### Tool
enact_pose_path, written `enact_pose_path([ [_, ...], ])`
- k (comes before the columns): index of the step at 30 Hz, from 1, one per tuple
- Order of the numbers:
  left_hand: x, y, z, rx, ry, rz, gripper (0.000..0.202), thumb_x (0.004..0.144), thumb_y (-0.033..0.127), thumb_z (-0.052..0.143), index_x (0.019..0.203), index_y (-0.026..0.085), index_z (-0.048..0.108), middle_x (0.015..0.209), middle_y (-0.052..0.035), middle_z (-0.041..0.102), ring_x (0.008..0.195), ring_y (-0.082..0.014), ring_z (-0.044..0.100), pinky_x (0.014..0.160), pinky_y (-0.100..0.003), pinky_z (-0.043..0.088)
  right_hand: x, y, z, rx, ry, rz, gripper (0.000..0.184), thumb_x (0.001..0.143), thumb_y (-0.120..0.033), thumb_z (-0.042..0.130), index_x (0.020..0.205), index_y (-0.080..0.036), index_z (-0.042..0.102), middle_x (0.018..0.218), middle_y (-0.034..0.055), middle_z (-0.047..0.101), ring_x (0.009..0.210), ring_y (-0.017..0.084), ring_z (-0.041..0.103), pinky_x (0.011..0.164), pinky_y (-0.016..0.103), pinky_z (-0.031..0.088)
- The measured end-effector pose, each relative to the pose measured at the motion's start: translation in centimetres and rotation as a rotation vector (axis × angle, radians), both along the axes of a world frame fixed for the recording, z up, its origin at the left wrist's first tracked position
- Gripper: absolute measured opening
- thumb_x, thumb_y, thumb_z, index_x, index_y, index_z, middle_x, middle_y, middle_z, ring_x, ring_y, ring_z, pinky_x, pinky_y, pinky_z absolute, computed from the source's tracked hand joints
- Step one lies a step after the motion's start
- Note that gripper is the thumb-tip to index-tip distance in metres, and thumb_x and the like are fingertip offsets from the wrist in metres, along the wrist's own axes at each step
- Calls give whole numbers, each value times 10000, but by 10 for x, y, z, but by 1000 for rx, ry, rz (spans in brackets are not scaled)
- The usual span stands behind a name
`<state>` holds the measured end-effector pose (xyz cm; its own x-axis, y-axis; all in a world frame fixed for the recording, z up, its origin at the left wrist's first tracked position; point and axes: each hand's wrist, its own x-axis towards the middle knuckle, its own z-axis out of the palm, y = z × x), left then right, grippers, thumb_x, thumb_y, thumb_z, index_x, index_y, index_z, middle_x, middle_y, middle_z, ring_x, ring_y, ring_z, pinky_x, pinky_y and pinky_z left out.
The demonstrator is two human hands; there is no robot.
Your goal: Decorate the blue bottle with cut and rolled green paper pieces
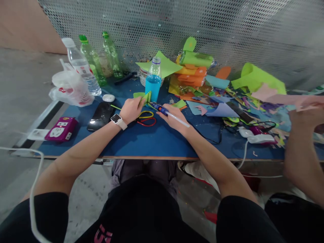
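Note:
My left hand (132, 109) pinches a folded piece of green paper (147, 97) and wears a white-banded watch. In my right hand (174, 116) is a blue hot glue gun (162, 108), a clear glue stick jutting from its back. Its nozzle end meets the green paper, though whether they touch I cannot tell. Just behind both hands stands a clear plastic bottle (153, 79) wrapped in blue. On the blue table below my hands lie scissors (148, 120) with red and yellow handles, their blades mostly hidden by my left hand.
Left are a black phone (100, 116), a white case (108, 98), a purple power strip (62, 129), a plastic bag (72, 87) and several bottles. Paper scraps (243, 98) and a green-covered bottle (197, 60) lie right. Another person's hand (303, 118) holds pink paper. Perforated metal stands behind.

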<state>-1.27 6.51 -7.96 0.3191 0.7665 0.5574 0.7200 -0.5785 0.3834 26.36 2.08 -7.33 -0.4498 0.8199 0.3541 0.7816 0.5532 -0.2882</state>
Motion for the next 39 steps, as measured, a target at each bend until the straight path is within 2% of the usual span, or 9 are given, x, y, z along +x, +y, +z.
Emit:
enact_pose_path([
  [4,-1,-1,2,-11,13,-8,322,1180,309,583,873,234,641,747,-73,696,732,-257,726,778,-402,557,1,1,-1,3,19,-6,433,1203,-667,507,1092,-256,589,1115,163,778,1032,380,779,822,455,536],
  [8,-1,-3,5,-7,23,-13,324,1185,302,571,883,230,662,756,-86,705,730,-271,729,765,-419,551,2,2,-2,5,66,-10,486,1188,-728,481,1090,-265,590,1083,151,768,986,370,757,806,460,541],
  [17,1,-3,3,79,43,-29,341,1166,277,587,828,230,596,703,-53,651,670,-230,681,701,-380,505,4,1,-1,95,132,-20,625,1158,-851,373,1020,-271,564,997,119,721,932,337,740,775,439,544],
  [27,0,-4,3,128,56,-41,344,1167,286,577,832,225,624,705,-52,663,651,-217,672,683,-371,501,3,0,2,100,174,-29,587,1157,-824,456,1038,-269,609,1038,122,737,1003,341,773,851,458,607],
  [39,2,-6,5,135,49,-71,356,1168,277,562,819,223,611,685,-45,633,626,-206,637,647,-363,472,4,0,2,123,213,-43,638,1109,-916,412,970,-300,505,993,103,722,895,325,738,795,456,587],
])
